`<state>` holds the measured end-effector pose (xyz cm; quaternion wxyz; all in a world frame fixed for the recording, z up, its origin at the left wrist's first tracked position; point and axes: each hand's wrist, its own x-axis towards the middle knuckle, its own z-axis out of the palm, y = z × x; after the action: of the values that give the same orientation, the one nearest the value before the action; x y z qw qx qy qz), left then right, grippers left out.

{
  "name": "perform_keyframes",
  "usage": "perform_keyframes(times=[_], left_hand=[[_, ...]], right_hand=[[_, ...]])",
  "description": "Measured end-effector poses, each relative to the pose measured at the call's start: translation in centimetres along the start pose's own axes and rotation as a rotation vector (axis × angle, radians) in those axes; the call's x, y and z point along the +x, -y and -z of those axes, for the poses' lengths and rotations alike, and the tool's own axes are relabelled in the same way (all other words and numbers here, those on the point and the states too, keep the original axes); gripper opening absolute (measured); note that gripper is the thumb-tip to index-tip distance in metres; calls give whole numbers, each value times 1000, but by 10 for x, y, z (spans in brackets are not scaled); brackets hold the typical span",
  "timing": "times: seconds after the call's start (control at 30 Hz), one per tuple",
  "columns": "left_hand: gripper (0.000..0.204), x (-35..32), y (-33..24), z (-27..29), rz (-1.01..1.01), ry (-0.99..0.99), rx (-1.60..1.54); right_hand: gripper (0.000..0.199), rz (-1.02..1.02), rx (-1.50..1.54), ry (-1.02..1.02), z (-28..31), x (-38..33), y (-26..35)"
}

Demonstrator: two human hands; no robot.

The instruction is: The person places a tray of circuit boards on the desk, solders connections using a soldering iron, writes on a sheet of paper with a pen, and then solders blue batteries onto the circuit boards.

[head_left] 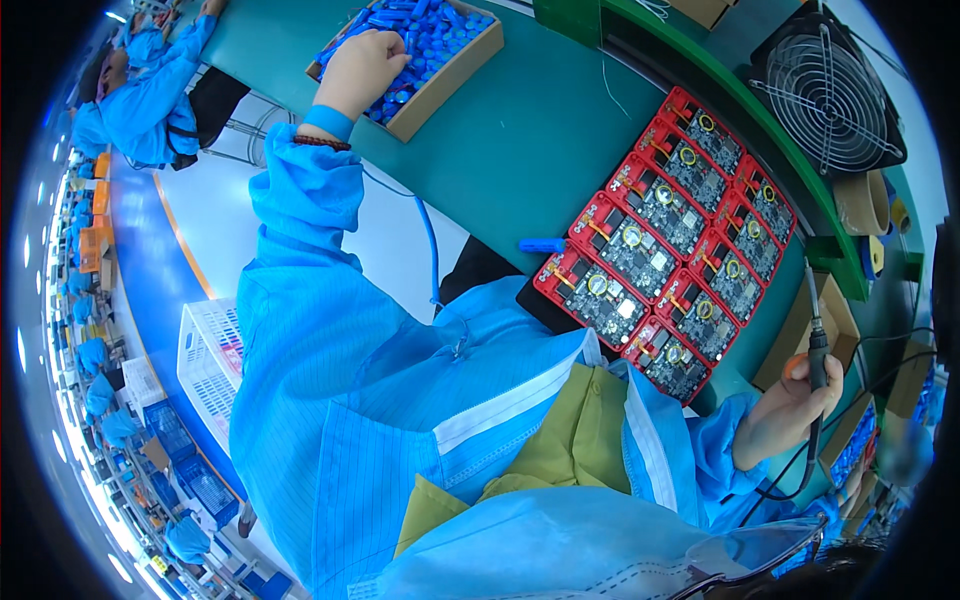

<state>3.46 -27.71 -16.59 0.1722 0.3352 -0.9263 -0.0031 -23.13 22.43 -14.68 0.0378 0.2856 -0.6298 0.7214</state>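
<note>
My left hand (pixel 362 72) reaches into a cardboard box (pixel 452 82) heaped with small blue wrapped parts (pixel 432 38). Its fingers curl down among them, and whatever lies between the fingertips is hidden. On the right, my right hand (pixel 785 412) grips a soldering iron (pixel 819 358) by its dark handle, the metal tip pointing up and away from me. Between the hands lie red trays (pixel 638 170) in a block, each holding a green-black circuit board (pixel 640 256) with a yellow ring on it. A blue pen-like piece (pixel 542 245) lies beside the trays.
A green rail (pixel 720 90) runs behind the trays, with a fan (pixel 828 98) and tape roll (pixel 862 202) beyond it. An open cardboard box (pixel 838 325) stands near the iron. A blue cord (pixel 432 240) hangs from my left wrist. Another person (pixel 150 115) works at far left.
</note>
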Motion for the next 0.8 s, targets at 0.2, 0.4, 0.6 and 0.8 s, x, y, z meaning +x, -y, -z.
perform_keyframes(times=[0.2, 0.4, 0.6, 0.8], left_hand=[[23, -7, -21, -7, 1, -82, -50], [28, -8, -60, -18, -169, -94, 282], [28, -3, -66, -23, 13, -6, 268], [29, -17, -74, -27, -139, -86, 392]], right_hand=[[45, 6, 29, 49, -4, -1, 1], [45, 5, 3, 43, -7, -3, 1], [46, -9, -12, 31, -1, -8, 4], [45, -7, 53, 32, 7, -10, -2]])
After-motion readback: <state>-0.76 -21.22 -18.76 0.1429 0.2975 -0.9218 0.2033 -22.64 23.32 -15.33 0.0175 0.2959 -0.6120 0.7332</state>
